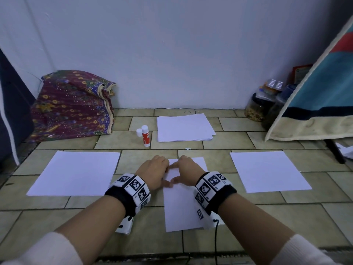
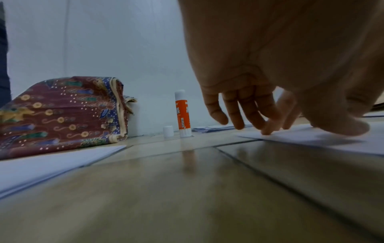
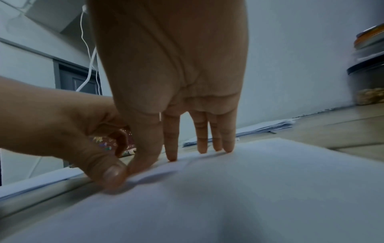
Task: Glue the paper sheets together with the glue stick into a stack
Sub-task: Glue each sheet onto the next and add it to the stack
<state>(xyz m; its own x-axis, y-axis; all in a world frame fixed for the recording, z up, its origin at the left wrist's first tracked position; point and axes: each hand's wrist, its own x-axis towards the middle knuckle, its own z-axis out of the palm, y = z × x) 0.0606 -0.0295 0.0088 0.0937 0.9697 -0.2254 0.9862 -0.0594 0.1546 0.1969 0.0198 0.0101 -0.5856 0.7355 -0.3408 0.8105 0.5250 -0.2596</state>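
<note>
White sheet (image 1: 181,205) lies under the left hand (image 1: 152,174) and right hand (image 1: 188,172), straight fingers (image 3: 216,141) pressing flat; rub outward slowly so edges stick.

Both forearms reach forward, wrists banded. The left hand (image 1: 153,172) and right hand (image 1: 188,172) lie palm-down, side by side. Their thumbs and forefingers meet, fingers straight.
</note>
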